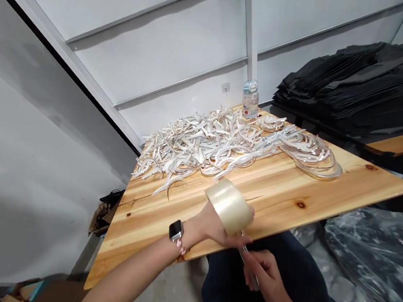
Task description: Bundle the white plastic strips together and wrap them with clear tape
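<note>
Head view of a taping step at the near edge of the desk (285,190). The left hand (214,226) grips a roll of clear packing tape (229,206), fingers wrapped about its underside; the roll is held just over the near edge, tilted. The right hand (263,271), below the edge and over the lap, is closed on a thin strip (247,259) that runs up toward the roll; whether it is tape alone or a piece being wrapped cannot be told. The step likely goes best if the strip is kept taut and in line with the roll's width, so it does not twist or crease. The roll's core axis points toward the far left corner and upward; the strip's long axis runs from roll to right hand. A heap of pale curved pieces (224,144), a bottle (250,98) and black sheets (359,87) lie beyond.
</note>
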The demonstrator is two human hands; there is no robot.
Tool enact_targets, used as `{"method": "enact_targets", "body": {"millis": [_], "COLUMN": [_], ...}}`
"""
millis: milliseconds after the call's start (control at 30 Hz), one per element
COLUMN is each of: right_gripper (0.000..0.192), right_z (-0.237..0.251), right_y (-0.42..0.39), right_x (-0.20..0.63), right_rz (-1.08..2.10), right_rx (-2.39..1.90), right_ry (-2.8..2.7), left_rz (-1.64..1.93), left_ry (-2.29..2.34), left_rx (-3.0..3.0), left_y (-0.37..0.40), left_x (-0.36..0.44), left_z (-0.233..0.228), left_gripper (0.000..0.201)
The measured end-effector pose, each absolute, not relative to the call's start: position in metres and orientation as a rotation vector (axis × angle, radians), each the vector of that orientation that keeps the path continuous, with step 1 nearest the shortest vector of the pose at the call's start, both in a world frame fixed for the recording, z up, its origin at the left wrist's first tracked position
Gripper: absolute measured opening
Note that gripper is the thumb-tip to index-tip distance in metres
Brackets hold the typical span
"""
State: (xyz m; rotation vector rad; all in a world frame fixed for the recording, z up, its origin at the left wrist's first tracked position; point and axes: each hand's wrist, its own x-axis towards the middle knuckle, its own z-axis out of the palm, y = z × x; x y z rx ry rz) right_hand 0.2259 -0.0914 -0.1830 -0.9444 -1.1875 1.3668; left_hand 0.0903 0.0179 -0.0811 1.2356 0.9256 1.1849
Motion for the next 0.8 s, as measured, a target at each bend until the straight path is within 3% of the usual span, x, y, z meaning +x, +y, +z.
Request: {"method": "enact_targets", "body": {"millis": [100, 267, 467, 533, 633, 800], "right_gripper": [0.067, 0.066, 0.059, 0.054, 0.047, 0.050], "right_z": [-0.183, -0.185, -0.184, -0.183, -0.182, -0.178], "right_y": [-0.091, -0.089, -0.091, -0.095, -0.101, -0.098], "right_x": [0.228, 0.232, 0.225, 0.221, 0.216, 0.212], "right_rz": [1.334, 1.366, 1.347, 1.308, 1.328, 1.432], "right_rx": [-0.930, -0.993, -1.000, -0.951, -0.904, -0.970], "right_ry": [-1.135, -1.039, -0.992, -1.040, -1.136, -1.021], "left_rz": [1.168, 1.534, 0.559, 0.474, 0.698, 1.609], "left_ry": [0.816, 0.827, 0.657, 0.642, 0.643, 0.701], "left_rx": [1.048, 1.137, 1.699, 1.731, 1.486, 0.960], "left_y": [0.036, 0.038, -0.007, -0.008, 0.006, 0.017], "left_x": [0.091, 0.076, 0.092, 0.097, 0.098, 0.090], "left_z": [-0.079, -0.075, -0.073, -0.075, -0.081, -0.084], "left_gripper": [0.049, 0.051, 0.047, 0.050, 0.054, 0.043]}}
